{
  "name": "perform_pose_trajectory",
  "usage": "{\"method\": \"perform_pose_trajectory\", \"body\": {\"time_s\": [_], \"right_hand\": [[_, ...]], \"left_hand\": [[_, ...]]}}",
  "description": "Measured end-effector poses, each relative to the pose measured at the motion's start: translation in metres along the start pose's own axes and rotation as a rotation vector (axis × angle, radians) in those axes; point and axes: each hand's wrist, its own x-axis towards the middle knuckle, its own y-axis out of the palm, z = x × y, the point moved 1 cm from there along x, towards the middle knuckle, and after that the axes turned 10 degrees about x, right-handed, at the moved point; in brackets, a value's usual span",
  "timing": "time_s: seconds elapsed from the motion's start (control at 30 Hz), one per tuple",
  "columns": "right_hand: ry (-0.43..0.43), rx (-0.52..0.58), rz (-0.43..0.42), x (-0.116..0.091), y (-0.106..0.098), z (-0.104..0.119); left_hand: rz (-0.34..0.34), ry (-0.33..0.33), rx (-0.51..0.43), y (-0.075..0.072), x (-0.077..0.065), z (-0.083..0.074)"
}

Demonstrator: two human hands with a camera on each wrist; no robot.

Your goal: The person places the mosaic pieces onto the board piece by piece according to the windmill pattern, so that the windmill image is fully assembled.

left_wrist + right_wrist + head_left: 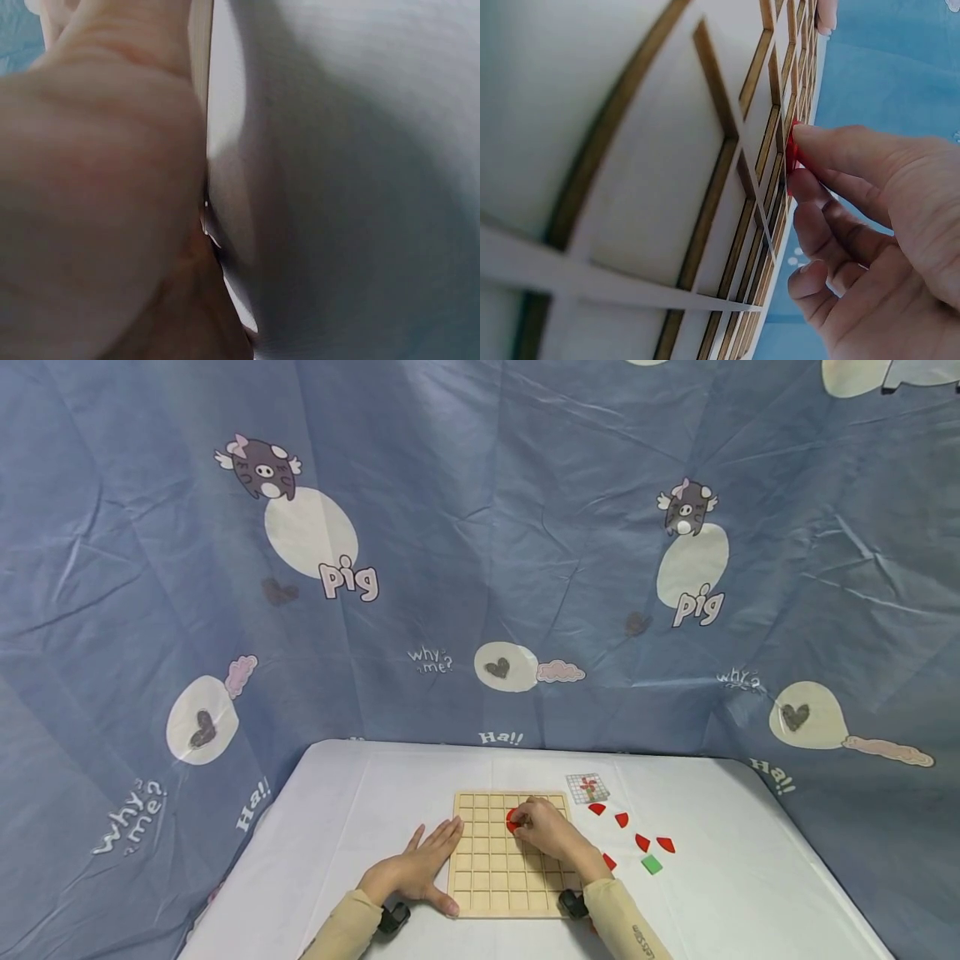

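Note:
A wooden grid board (pixel 476 881) lies flat on the table. My right hand (pixel 553 831) is over its upper middle, pinching a red piece (pixel 792 154) between thumb and fingertips at the grid's surface. Red also shows at the fingertips in the head view, where the fingers partly cover it, so I cannot tell whether one or two pieces are there. My left hand (pixel 420 864) lies with fingers spread along the board's left edge, fingertips and thumb touching that side. Its palm (pixel 90 187) fills much of the left wrist view.
Right of the board lie several loose red quarter-round pieces (pixel 622 819) and a green square piece (pixel 652 864). A card with a grid pattern (pixel 587 787) sits by the board's upper right corner. A white cloth (pixel 360 802) covers the table; blue printed fabric (pixel 450 527) hangs around it.

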Motion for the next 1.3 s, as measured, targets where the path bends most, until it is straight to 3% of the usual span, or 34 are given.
{"method": "perform_pose_trajectory", "body": {"time_s": [0.83,1.3], "right_hand": [[0.036,0.025,-0.005,0.0,-0.004,0.001],[0.08,0.044,-0.105,-0.016,-0.033,-0.014]], "left_hand": [[0.006,-0.008,0.017,0.0,0.0,0.0],[0.007,-0.008,-0.004,-0.001,0.0,0.0]]}}
